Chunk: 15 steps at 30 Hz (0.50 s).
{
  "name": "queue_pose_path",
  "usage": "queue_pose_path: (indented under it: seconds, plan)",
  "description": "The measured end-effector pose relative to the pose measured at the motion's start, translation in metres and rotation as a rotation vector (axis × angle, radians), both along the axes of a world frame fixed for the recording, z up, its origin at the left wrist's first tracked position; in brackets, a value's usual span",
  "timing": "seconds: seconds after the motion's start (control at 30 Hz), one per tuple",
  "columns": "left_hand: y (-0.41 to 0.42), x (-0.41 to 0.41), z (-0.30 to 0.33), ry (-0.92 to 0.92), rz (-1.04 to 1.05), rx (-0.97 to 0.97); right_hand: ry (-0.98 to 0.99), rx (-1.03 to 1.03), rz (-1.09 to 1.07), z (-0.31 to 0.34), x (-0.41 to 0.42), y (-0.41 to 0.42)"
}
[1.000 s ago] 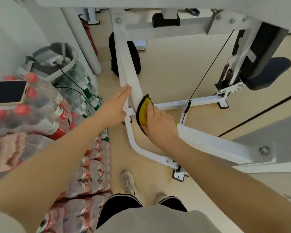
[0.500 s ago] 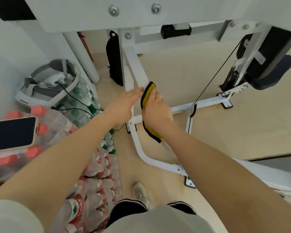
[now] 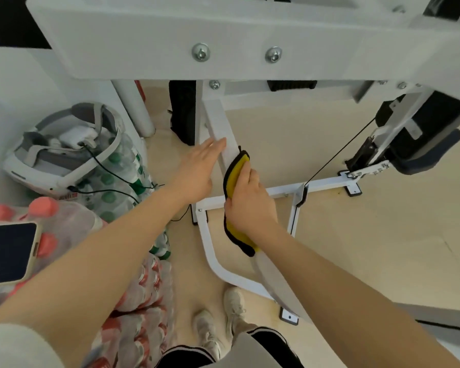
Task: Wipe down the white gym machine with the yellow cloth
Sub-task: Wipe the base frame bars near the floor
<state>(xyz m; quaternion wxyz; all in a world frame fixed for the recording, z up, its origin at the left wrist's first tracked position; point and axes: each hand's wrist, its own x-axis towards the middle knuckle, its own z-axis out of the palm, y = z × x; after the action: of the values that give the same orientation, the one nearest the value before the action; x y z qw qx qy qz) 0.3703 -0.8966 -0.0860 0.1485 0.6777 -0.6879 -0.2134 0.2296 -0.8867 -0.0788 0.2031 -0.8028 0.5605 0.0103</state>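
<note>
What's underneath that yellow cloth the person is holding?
The yellow cloth, held by the right hand, lies against a slanted white bar of the gym machine. The bar's covered stretch cannot be seen.

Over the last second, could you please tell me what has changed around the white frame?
The right hand slid the yellow black-edged cloth further up the slanted white metal bar, and the left hand moved up alongside. The right hand still grips the cloth; the left hand still rests flat on the bar.
</note>
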Motion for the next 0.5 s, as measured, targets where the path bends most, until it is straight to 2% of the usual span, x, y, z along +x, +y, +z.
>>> queue_pose_path:
  seconds: [0.17, 0.3, 0.5]
  plan:
    - [0.0, 0.025, 0.013, 0.091, 0.161, -0.06, -0.039, 0.02, -0.014, 0.001, 0.054, -0.078]
    - [0.002, 0.034, 0.012, 0.05, 0.207, 0.026, -0.053, 0.04, 0.009, 0.001, 0.081, -0.12]
    - [-0.015, 0.022, 0.015, 0.133, 0.272, 0.038, -0.016, 0.023, 0.131, 0.001, 0.058, -0.104]
